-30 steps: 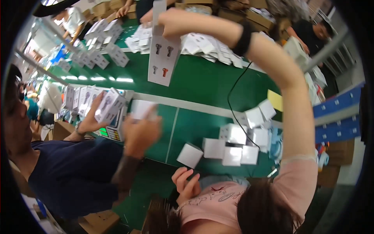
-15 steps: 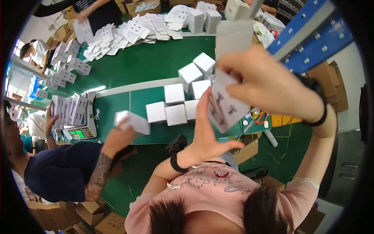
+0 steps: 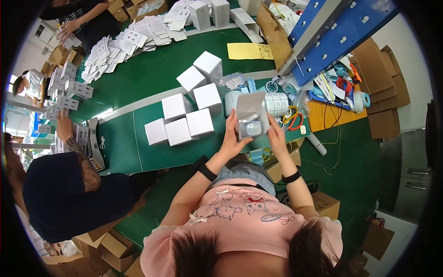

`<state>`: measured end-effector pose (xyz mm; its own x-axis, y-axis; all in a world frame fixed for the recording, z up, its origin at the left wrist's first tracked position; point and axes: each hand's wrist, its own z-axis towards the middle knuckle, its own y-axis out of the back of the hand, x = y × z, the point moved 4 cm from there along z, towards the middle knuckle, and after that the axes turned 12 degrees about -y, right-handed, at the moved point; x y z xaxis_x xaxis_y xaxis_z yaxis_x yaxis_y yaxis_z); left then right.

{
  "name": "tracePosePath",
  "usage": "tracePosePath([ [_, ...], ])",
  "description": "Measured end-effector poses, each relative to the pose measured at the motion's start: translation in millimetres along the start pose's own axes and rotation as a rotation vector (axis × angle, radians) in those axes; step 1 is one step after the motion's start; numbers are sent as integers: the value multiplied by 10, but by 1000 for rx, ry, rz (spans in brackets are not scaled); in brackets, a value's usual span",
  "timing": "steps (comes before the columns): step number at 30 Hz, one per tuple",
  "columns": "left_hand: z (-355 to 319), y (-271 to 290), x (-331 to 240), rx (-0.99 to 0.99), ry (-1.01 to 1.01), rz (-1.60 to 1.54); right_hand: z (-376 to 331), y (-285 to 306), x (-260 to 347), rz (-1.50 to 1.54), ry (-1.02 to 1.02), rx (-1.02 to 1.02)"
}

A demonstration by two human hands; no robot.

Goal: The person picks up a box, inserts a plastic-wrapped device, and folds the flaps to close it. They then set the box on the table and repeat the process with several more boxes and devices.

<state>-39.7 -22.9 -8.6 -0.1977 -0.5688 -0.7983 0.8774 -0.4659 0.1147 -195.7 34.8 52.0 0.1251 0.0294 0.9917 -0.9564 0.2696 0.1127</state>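
Box (image 3: pixel 251 121) up in both hands, held over the near table edge (image 3: pixel 152 164), open face toward the camera, lid flap standing up at the top. Left hand (image 3: pixel 232 138) cupped round the box's left side & bottom, fingers curled shut on it, thumb along the edge. Right hand (image 3: pixel 276 135) clamped on the right side, fingers closed against the wall. Inside: grey-white insert w/ a small pale item seated low in it, detail too small to tell.

Step in hand, by the look of it: packing/checking contents before closing. Flap not yet folded down. Next move prob. calls for one hand to hold the body steady while the other presses the flap over & tucks it square, no crushing the thin card.

Just left of the hands, cluster of shut white boxes (image 3: pixel 184 117) on the green mat, touching one another in rows. Behind the held box, label roll (image 3: pixel 272 102) & clear bags (image 3: pixel 230 81). Right of that, orange tray (image 3: pixel 332 113) w/ tape rolls, scissors, cables. Yellow sheet (image 3: pixel 249 51) further back on the table.

Left side, co-worker in dark top (image 3: pixel 60 198), hand on stacked cards (image 3: pixel 64 134), well apart from the held box. Another person's hands at far top left, over loose flat cards (image 3: pixel 124 44).
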Motion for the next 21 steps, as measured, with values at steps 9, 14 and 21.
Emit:
tracePosePath([
  [9,21,148,-106,89,-22,202,-38,-249,-191,-147,-100,61],
  [14,18,146,-189,-59,108,105,-75,-270,-244,-141,-49,166],
  [21,68,258,-239,-136,70,-25,-64,-315,-291,184,-259,182],
])
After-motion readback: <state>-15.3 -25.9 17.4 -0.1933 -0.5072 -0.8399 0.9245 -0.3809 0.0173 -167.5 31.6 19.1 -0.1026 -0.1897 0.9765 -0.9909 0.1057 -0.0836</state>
